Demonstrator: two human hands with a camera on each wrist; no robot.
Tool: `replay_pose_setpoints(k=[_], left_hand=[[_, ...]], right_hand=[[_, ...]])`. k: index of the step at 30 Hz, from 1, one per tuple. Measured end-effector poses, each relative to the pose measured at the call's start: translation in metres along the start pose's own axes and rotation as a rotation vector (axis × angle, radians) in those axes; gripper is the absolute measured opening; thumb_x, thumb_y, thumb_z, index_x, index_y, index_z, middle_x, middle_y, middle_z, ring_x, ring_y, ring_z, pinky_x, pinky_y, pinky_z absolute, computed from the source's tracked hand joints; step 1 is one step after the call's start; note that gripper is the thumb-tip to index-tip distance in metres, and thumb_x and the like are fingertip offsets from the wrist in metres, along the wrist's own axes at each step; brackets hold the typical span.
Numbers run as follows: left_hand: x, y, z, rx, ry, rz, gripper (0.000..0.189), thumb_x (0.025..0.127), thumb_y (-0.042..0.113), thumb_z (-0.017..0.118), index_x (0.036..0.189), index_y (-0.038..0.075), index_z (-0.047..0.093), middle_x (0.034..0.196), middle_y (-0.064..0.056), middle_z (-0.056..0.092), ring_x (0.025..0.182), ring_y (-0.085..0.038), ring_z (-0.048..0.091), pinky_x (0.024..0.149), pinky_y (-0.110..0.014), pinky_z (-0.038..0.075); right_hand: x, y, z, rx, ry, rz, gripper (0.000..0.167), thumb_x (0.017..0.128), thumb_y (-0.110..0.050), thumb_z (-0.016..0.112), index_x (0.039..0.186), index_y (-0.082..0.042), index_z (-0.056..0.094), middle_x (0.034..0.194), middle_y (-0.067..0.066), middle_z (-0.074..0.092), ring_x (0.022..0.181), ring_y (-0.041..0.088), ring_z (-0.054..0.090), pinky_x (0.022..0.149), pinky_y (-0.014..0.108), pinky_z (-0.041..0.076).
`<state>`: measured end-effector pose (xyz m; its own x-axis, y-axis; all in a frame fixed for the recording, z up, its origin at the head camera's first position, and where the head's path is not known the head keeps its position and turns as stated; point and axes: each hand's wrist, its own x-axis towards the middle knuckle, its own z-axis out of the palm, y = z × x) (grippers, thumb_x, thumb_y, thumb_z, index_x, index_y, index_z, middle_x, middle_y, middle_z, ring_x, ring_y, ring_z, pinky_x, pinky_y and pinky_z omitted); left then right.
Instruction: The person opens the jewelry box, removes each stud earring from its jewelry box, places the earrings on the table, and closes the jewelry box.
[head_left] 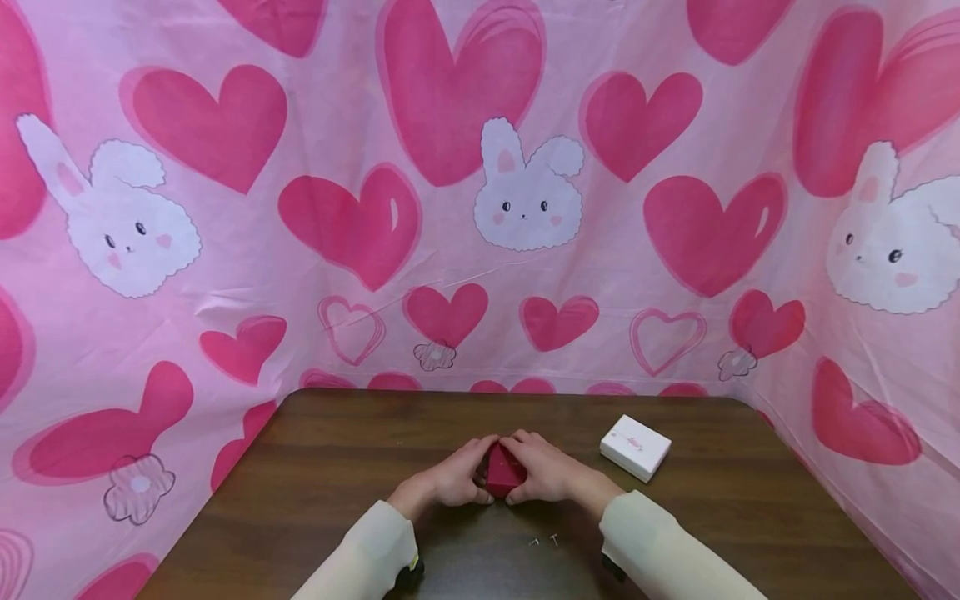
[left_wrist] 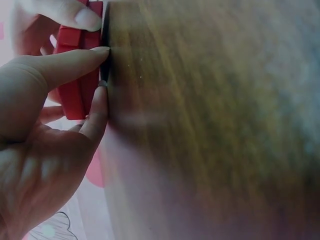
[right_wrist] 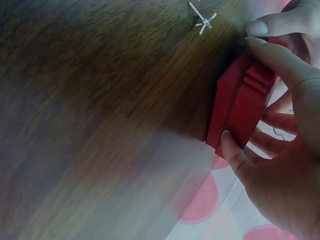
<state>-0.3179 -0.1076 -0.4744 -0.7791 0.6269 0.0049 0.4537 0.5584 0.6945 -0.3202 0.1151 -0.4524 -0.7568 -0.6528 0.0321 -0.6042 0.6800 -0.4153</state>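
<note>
Head view: red box between both hands, contents unclear.

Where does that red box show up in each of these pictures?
Head: the red box is below centre, between the left hand and right hand.
Left wrist: the red box is at upper left.
Right wrist: the red box is right of centre.
Shared landmark: the brown wood-grain tabletop, in all three.
</note>
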Motion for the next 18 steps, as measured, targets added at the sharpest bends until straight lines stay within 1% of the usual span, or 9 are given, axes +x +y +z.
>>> replay_pose_setpoints(k=[1,3,4,5,8,14,18], left_hand=[[0.0005,-0.0004,0.0000,0.012,0.002,0.010,0.088,0.083,0.008,0.084,0.155,0.010,0.032,0.130,-0.008,0.048,0.113,-0.020,0.052,0.101,-0.042,0.050],[0.0013,-0.0010,0.0003,0.025,0.006,0.010,0.089,0.083,0.010,0.084,0.155,0.012,0.032,0.130,-0.007,0.048,0.114,-0.020,0.051,0.103,-0.042,0.049],[0.0014,-0.0013,0.0005,0.027,0.008,0.006,0.089,0.083,0.011,0.085,0.155,0.013,0.032,0.129,-0.006,0.049,0.115,-0.020,0.051,0.103,-0.041,0.048],[0.0005,0.0038,-0.0007,0.014,0.006,-0.022,0.089,0.082,0.008,0.085,0.154,0.012,0.034,0.128,-0.005,0.049,0.115,-0.020,0.051,0.103,-0.043,0.048],[0.0006,0.0030,-0.0003,0.016,0.012,-0.029,0.090,0.081,0.009,0.086,0.154,0.015,0.035,0.127,-0.003,0.049,0.113,-0.019,0.051,0.102,-0.040,0.048],[0.0016,0.0018,-0.0006,0.038,0.019,-0.025,0.092,0.079,0.012,0.088,0.154,0.012,0.035,0.124,-0.002,0.049,0.108,-0.015,0.052,0.098,-0.034,0.047],[0.0013,0.0025,-0.0013,0.029,0.012,-0.022,0.093,0.079,0.011,0.088,0.155,0.010,0.033,0.125,-0.004,0.049,0.107,-0.016,0.052,0.098,-0.034,0.048]], right_hand=[[0.0002,0.0004,-0.0001,0.006,0.000,0.001,0.085,0.075,-0.034,0.091,0.144,-0.005,0.051,0.125,0.004,0.056,0.111,0.020,0.050,0.090,0.038,0.052],[0.0003,0.0007,-0.0005,0.018,-0.001,0.002,0.085,0.075,-0.034,0.091,0.145,-0.005,0.051,0.125,0.004,0.056,0.112,0.020,0.050,0.090,0.038,0.052],[0.0005,0.0007,-0.0007,0.023,-0.002,0.001,0.085,0.075,-0.034,0.091,0.145,-0.005,0.051,0.125,0.004,0.056,0.112,0.020,0.050,0.090,0.038,0.053],[0.0005,0.0006,-0.0008,0.023,-0.002,0.000,0.085,0.075,-0.034,0.091,0.145,-0.005,0.051,0.125,0.004,0.056,0.112,0.020,0.050,0.090,0.038,0.053],[0.0006,0.0006,-0.0011,0.020,-0.002,-0.004,0.085,0.075,-0.034,0.090,0.145,-0.005,0.050,0.126,0.005,0.056,0.113,0.020,0.050,0.091,0.038,0.052],[0.0002,0.0019,-0.0006,0.032,0.002,-0.010,0.086,0.075,-0.035,0.091,0.145,-0.006,0.050,0.127,0.004,0.055,0.114,0.020,0.049,0.091,0.039,0.052],[-0.0011,0.0035,0.0011,0.032,0.011,-0.022,0.086,0.076,-0.036,0.090,0.145,-0.006,0.050,0.129,0.004,0.054,0.115,0.020,0.050,0.092,0.039,0.052]])
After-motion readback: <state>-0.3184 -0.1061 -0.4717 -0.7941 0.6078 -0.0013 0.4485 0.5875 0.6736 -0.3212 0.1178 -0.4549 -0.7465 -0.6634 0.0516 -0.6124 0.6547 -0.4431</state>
